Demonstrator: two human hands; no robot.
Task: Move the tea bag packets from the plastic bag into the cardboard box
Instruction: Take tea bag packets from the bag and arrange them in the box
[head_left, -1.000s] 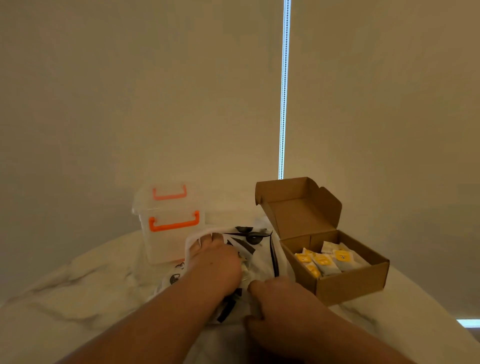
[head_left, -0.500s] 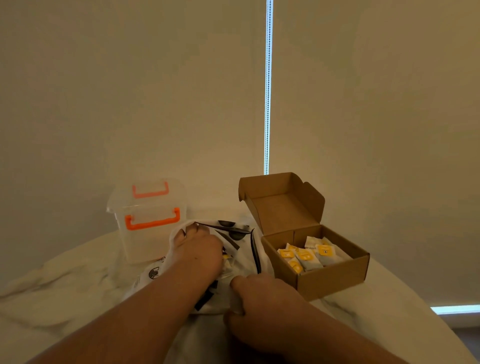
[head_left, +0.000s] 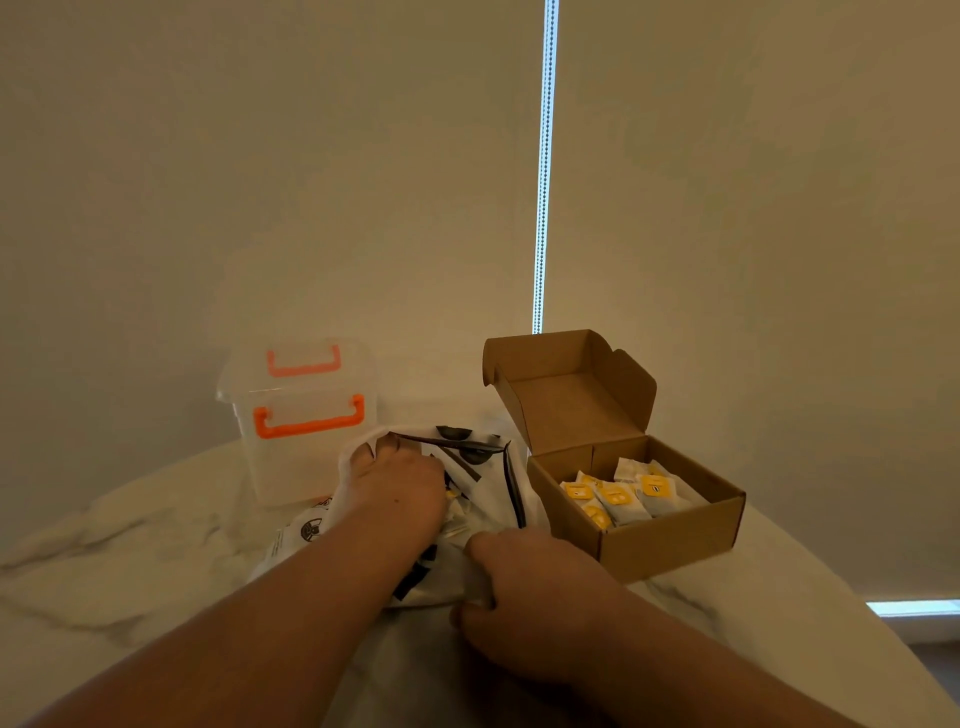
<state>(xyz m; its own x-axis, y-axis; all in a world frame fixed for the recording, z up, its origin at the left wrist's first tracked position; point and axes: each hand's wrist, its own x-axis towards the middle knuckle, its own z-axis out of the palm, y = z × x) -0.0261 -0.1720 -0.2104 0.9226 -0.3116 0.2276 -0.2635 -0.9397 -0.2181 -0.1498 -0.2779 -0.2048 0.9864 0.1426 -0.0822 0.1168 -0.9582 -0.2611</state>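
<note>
This looks like a room in a home, dimly lit. A rounded white marble-patterned table (head_left: 130, 545) stands against plain beige roller blinds (head_left: 260, 182), with a white bead chain (head_left: 543, 208) hanging in the daylight gap between them. On the table sit a clear plastic storage box with orange handles (head_left: 306, 457) and a small brown cardboard box (head_left: 670, 540) of yellow-labelled tea bag packets (head_left: 618, 499).

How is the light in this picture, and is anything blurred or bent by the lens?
Head view: dim, warm light; the slit between the blinds is blown out; the table edge bows from the wide lens; the right hand pinching the plastic bag looks slightly soft.
</note>
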